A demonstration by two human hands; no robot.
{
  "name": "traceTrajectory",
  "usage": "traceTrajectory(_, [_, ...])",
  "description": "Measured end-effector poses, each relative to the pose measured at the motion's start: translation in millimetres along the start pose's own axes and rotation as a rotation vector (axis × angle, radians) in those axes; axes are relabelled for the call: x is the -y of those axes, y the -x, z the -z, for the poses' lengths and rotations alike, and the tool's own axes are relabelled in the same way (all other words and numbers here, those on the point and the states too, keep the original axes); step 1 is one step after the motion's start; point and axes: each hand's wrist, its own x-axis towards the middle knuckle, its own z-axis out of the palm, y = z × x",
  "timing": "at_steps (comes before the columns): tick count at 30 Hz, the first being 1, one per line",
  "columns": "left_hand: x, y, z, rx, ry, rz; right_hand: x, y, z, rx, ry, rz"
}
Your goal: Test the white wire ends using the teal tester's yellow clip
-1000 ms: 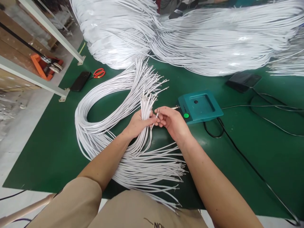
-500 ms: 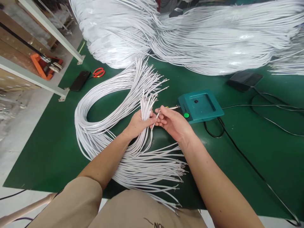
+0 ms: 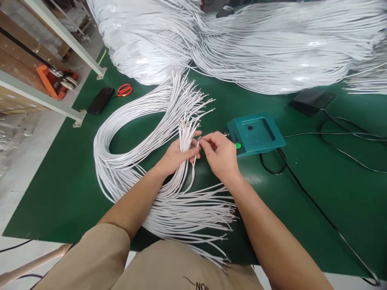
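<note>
My left hand (image 3: 178,155) is closed round the upper end of a bunch of white cables (image 3: 185,141), whose tips point up and away from me. One cable stands a little apart on the right side of that bunch, held under my left thumb. My right hand (image 3: 220,155) pinches the tip of this single cable between thumb and fingertips. Below and left of my hands, more white cables (image 3: 104,145) curve in a loop on the table. A teal device (image 3: 258,151) with a green button lies just right of my right hand.
Large heaps of white cables (image 3: 272,52) cover the back of the green table (image 3: 317,209). Red-handled scissors (image 3: 124,90) and a black phone-like object (image 3: 100,100) lie at the far left. A black box (image 3: 313,101) with black cords sits at the right. White metal posts (image 3: 39,94) stand at the left edge.
My right hand has turned over, from palm partly up to knuckles up, and now pinches the single cable's tip. My left hand keeps its hold on the bunch.
</note>
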Motion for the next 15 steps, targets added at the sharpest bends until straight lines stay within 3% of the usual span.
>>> traceTrajectory(3, [-1, -1, 1.9, 0.01, 0.053, 0.062, -3, 0, 2, 0.056, 0.426, 0.327])
traceTrajectory(5, [-2, -2, 3.0, 0.001, 0.071, 0.092, -4, -1, 5, 0.103, 0.625, 0.449])
traceTrajectory(10, [-1, -6, 6.4, -0.054, 0.001, 0.096, -9, -12, 17, 0.072, 0.783, 0.432])
traceTrajectory(15, [4, -8, 8.9, -0.095, -0.088, 0.064, -12, -26, 26, 0.257, 0.932, 0.402])
